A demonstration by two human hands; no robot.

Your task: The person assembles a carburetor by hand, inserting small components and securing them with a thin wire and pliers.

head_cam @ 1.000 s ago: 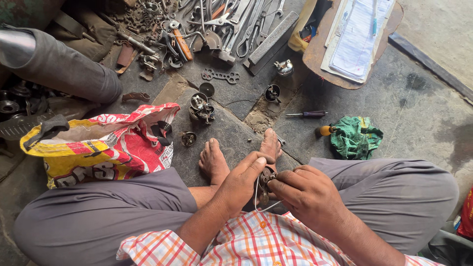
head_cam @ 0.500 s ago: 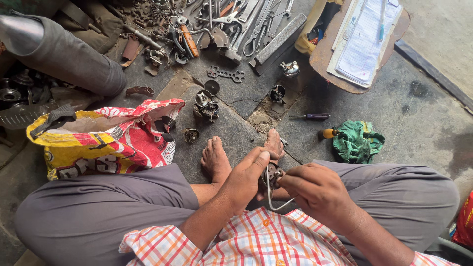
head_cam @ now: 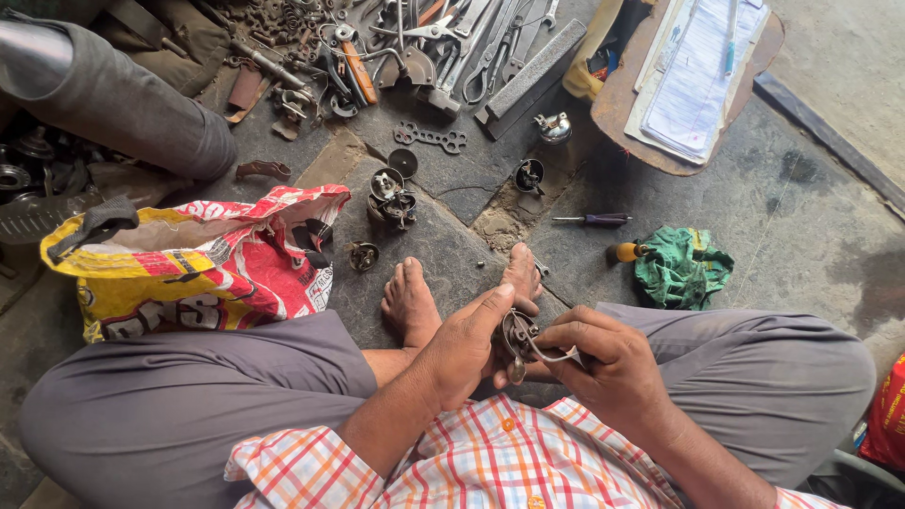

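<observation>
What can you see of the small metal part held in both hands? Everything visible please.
The small metal part looks like a dark, greasy, rounded mechanism of worn steel with a pale bent wire curving off its right side. It sits above the crossed legs, near the bare feet. The left hand cups it from the left; the right hand pinches the wire side. Finer detail is hidden.

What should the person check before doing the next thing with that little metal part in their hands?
1. Small metal part held by both hands: ok, the left hand and right hand both grip it.
2. Bent wire seated on the part: cannot tell, the fingers hide the join.
3. Bare feet out from under the part: not ok, they lie just below it.
4. Screwdriver nearby: ok, it lies on the stone floor beyond the feet.
5. Green rag nearby: ok, beside the right knee.
</observation>
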